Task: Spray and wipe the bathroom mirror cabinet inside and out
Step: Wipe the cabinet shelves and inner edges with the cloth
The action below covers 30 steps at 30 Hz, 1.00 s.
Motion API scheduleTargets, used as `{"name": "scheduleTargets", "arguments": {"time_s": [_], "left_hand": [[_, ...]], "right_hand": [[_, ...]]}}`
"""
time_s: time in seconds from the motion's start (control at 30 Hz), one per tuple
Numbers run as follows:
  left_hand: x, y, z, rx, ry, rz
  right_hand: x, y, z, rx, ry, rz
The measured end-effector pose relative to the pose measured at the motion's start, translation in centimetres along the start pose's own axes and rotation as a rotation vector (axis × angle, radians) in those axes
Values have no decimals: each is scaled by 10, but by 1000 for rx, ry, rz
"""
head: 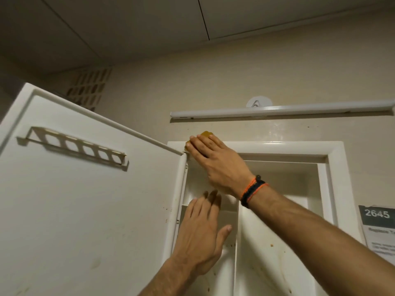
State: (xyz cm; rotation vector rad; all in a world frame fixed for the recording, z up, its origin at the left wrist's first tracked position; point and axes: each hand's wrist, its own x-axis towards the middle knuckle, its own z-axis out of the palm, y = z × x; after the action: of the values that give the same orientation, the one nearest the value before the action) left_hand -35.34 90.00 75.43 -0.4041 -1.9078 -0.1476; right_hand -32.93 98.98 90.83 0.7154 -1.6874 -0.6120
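right hand (215,161): I see it flat, fingers extended, pressing a yellow sponge (205,134) onto the cabinet frame's top left corner, centre frame.
left hand (199,233): open, fingers spread, holding nothing, in front of the left compartment.
mirror cabinet (335,159): white, centre-right, interior brown-speckled, vertical divider (239,242) down the middle.
door (85,199): swung open, left half of frame, slotted rack (74,146) on its inner face.
tube light (277,111): on the wall above.
wristbands (253,190): orange and dark, right wrist.
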Motion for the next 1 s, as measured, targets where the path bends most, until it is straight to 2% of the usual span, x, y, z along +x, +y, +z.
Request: {"name": "scheduleTargets", "arguments": {"time_s": [0.1,0.4,0.6,0.77,1.0], "left_hand": [[1,0,-2,15,0,7],[-2,-4,2,-16,-1,23],[-1,-3,1,-12,29,32],[-2,-1,3,-9,47,35],[-2,0,6,8,30,11]], "right_hand": [[15,-8,1,-37,-13,-43],[-16,19,-1,-34,-37,-85],[32,2,-10,23,-58,-111],[63,5,-20,45,-167,-193],[12,26,-16,-5,-120,-149]]}}
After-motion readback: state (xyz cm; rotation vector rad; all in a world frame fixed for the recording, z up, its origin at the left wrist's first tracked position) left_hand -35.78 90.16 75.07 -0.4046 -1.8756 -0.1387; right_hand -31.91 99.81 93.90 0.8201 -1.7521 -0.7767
